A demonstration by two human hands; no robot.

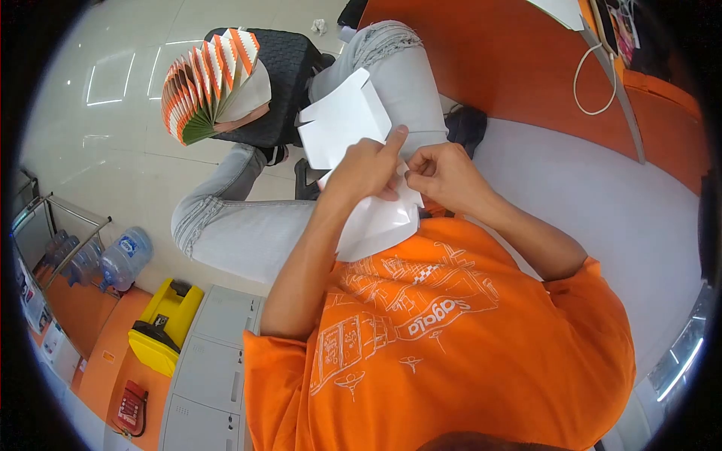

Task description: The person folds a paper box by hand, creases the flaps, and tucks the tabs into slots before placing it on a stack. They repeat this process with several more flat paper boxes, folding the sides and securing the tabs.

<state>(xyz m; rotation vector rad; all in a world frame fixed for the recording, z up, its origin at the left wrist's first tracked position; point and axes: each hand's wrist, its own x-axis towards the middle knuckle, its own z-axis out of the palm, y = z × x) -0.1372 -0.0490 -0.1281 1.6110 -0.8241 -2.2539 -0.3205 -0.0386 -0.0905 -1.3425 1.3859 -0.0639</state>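
Observation:
An unfolded white paperboard box [336, 133], with cut flaps at its far end, lies across my lap over the grey jeans. My left hand [366, 167] is closed around its middle, thumb stretched out toward the upper right and fingers partly hidden. At the box's right edge, my right hand [450, 177] is closed in a pinch with its fingertips on the board. The near part of the box bends down against my orange shirt [466, 353] and looks glossy. What lies under my left palm is hidden.
A fanned stack of orange-and-white folded cartons [214, 83] rests on a black woven stool [286, 56] at upper left. An orange desk panel [481, 52] with a hanging white cable [577, 83] stands at upper right. Lower left are grey lockers [207, 372], a yellow case [165, 327] and water jugs [125, 258].

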